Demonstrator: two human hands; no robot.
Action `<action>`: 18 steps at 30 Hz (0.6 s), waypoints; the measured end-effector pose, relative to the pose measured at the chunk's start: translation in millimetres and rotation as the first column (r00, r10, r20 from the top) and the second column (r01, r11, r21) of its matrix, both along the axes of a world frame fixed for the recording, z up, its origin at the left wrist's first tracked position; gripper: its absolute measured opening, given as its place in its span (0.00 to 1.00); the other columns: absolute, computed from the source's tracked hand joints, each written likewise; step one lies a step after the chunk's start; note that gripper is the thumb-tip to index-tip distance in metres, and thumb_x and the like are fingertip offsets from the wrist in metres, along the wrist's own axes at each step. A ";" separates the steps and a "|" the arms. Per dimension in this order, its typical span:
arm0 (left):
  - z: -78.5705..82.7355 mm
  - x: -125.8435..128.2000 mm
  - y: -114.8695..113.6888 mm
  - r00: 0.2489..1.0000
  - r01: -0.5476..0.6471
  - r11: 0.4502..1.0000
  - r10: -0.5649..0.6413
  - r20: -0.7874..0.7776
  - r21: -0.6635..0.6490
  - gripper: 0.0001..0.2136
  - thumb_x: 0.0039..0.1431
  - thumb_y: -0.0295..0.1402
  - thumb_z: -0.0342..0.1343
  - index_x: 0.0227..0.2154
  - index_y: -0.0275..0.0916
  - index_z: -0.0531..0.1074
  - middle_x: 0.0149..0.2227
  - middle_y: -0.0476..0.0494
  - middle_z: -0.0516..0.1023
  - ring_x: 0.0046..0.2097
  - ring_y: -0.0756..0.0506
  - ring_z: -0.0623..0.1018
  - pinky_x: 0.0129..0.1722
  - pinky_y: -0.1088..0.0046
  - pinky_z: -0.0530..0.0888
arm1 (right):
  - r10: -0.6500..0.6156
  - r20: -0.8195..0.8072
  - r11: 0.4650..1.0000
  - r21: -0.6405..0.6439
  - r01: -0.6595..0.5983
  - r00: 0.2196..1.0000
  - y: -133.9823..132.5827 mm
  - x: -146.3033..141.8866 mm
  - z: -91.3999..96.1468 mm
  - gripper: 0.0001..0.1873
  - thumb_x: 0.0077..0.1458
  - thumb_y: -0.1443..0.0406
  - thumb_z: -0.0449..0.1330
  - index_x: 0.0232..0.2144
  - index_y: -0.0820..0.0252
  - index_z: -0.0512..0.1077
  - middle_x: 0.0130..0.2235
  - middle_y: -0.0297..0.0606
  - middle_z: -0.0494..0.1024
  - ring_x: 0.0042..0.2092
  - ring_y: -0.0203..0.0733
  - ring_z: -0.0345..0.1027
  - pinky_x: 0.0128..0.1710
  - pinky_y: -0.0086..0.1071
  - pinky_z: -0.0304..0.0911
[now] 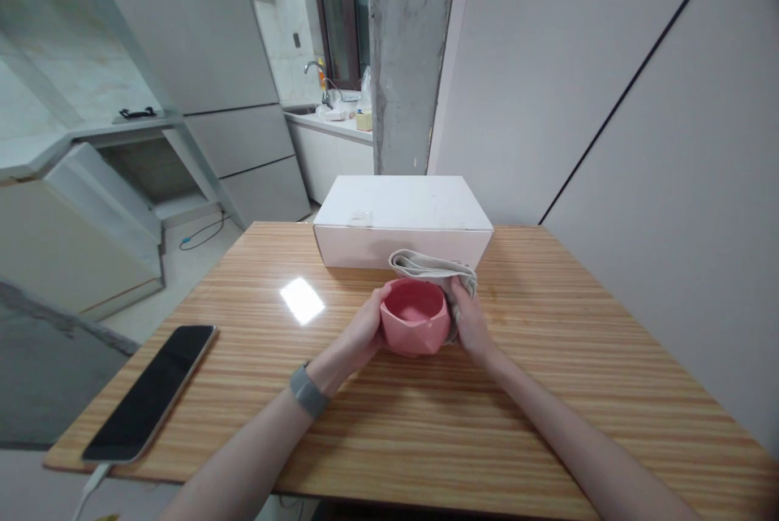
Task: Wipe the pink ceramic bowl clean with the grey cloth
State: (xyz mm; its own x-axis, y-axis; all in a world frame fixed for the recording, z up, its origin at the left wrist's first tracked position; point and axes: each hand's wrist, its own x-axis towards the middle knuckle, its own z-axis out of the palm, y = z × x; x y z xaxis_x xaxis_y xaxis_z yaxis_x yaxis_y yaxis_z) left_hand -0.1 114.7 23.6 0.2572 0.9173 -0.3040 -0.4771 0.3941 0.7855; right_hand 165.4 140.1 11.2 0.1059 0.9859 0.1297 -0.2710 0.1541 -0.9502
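- Pink bowl (415,336): just below the frame's centre, between both hands.
- Left hand (367,321): gripping the bowl's left side.
- Right hand (471,320): clutching grey cloth (429,266) against its right side.

The faceted pink bowl (415,336) is upright, folded grey cloth (433,266) against its right side.

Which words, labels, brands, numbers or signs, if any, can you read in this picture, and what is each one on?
None can be read.
White box: small dark marks low on its front, at the cloth's upper edge; too small to read.
Pink bowl: no lettering seen.
Phone: dark screen, no text seen.
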 end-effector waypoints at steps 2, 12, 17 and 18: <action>-3.3 -1.8 0.9 0.994 0.037 0.999 -0.037 -0.099 0.008 0.21 0.59 0.46 0.50 0.50 0.39 0.72 0.36 0.42 0.81 0.28 0.45 0.76 0.24 0.71 0.72 | 0.002 -0.018 1.000 -0.015 -0.003 1.000 0.0 -1.4 0.9 0.21 0.49 0.46 0.62 0.36 0.54 0.77 0.41 0.33 0.82 0.51 0.48 0.70 0.57 0.38 0.58; 1.0 -9.1 8.5 0.974 -0.072 0.971 0.118 -0.196 0.227 0.17 0.53 0.39 0.57 0.42 0.35 0.75 0.42 0.39 0.80 0.45 0.42 0.77 0.44 0.68 0.71 | 0.238 -0.214 0.938 -0.201 -0.282 0.947 -11.3 -4.4 19.2 0.19 0.42 0.53 0.69 0.36 0.55 0.78 0.39 0.37 0.83 0.50 0.53 0.73 0.54 0.43 0.66; -7.0 -9.3 10.5 0.966 -0.145 0.968 0.184 -0.183 0.204 0.18 0.55 0.40 0.54 0.45 0.36 0.75 0.41 0.40 0.80 0.40 0.44 0.78 0.34 0.73 0.73 | 0.126 -0.239 0.971 -0.171 -0.170 0.963 -5.5 -4.0 5.8 0.21 0.43 0.49 0.67 0.37 0.53 0.77 0.42 0.35 0.83 0.53 0.53 0.71 0.57 0.46 0.63; -7.8 -8.6 10.1 0.966 -0.162 0.971 0.192 -0.172 0.178 0.19 0.56 0.41 0.54 0.46 0.36 0.74 0.40 0.41 0.80 0.36 0.45 0.77 0.30 0.74 0.72 | 0.105 -0.227 0.980 -0.142 -0.139 0.968 -4.3 -3.6 2.6 0.21 0.44 0.49 0.67 0.38 0.52 0.77 0.43 0.34 0.82 0.55 0.53 0.69 0.58 0.46 0.61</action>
State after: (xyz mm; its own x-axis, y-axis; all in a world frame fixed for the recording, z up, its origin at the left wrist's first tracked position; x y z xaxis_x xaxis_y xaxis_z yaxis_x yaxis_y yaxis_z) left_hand -8.7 124.8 15.8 0.0391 0.9837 -0.1755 -0.3667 0.1775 0.9132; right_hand 161.8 135.8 13.8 -0.0080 0.9992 -0.0395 -0.4813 -0.0385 -0.8757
